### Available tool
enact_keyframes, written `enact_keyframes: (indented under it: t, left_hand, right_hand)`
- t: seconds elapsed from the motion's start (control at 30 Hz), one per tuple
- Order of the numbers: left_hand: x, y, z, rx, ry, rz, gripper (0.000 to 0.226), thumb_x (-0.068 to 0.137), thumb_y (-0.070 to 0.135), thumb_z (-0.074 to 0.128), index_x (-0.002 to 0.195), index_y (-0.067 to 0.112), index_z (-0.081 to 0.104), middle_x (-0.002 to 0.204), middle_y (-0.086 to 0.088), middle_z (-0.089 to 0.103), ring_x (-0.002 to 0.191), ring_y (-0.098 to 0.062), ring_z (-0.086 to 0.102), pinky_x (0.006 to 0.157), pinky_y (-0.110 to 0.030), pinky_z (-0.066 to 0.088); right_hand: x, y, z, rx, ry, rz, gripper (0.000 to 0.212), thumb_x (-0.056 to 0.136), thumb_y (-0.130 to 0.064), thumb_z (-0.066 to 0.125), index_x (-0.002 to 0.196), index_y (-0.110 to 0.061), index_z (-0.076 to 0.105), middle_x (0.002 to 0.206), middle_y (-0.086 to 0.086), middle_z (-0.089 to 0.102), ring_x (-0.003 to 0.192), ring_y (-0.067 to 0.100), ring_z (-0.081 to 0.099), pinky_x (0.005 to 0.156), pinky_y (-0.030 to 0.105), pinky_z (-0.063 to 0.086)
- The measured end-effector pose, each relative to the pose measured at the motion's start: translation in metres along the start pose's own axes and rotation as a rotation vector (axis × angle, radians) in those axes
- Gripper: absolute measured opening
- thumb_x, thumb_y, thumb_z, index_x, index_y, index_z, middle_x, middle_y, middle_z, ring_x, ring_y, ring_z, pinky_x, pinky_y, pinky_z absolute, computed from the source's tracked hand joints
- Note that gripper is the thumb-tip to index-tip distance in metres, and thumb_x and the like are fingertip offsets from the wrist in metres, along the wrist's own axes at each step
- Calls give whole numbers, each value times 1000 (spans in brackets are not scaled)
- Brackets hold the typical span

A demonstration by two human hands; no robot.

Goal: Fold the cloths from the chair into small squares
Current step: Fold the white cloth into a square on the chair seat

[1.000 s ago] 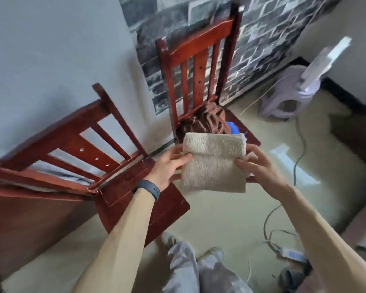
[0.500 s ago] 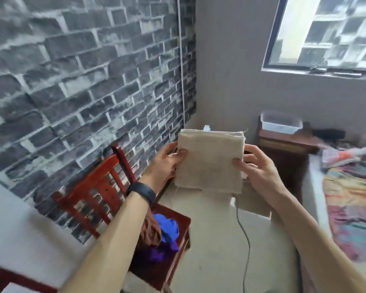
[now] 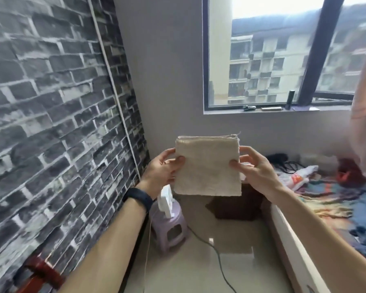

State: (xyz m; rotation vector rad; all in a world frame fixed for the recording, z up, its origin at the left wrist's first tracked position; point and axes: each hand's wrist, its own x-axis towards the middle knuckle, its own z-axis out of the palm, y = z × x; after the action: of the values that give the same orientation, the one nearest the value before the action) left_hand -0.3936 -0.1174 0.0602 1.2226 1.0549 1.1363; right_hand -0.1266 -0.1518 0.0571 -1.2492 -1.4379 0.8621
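Daylight floods in through the window [image 3: 262, 60], its upper pane blown out to white. The cloth [image 3: 207, 168], backlit, is evenly lit and fairly sharp (its frayed top edge is readable). A pale glare patch lies on the glossy floor [image 3: 199, 271]. The brick wall [image 3: 51, 123] is softly smeared, its courses bowing toward the left edge. A pinkish shape [image 3: 364, 102] at the right edge is heavily blurred.
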Motion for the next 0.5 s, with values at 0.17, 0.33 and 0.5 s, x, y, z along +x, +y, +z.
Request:
enact_keyframes:
  t: [0.17,0.33,0.5]
  left_hand:
    - [87,7,15,70,-112,13,38,87,27,72,122,27,61,114,-10,70,92,-22,72,71,-36,58]
    - [177,3,43,108,-170,36,42,88,27,72,128,23,59,117,-12,69,96,-24,71,69,-35,57]
    - [281,-11,82,102,-192,43,39,88,24,71,125,23,59,113,-9,70,93,-23,71,73,-38,58]
  right_hand:
    - [64,18,-21,-19,108,22,29,88,-24,74,113,-37,66,98,1,72,81,16,68,66,25,48]
    - [131,47,-48,-24,181,45,32,88,-24,74,118,-33,65,99,4,71,80,16,67,62,22,47]
    - [219,93,-84,-11,210,40,30,90,-23,71,117,-35,63,99,2,71,87,16,69,71,28,51]
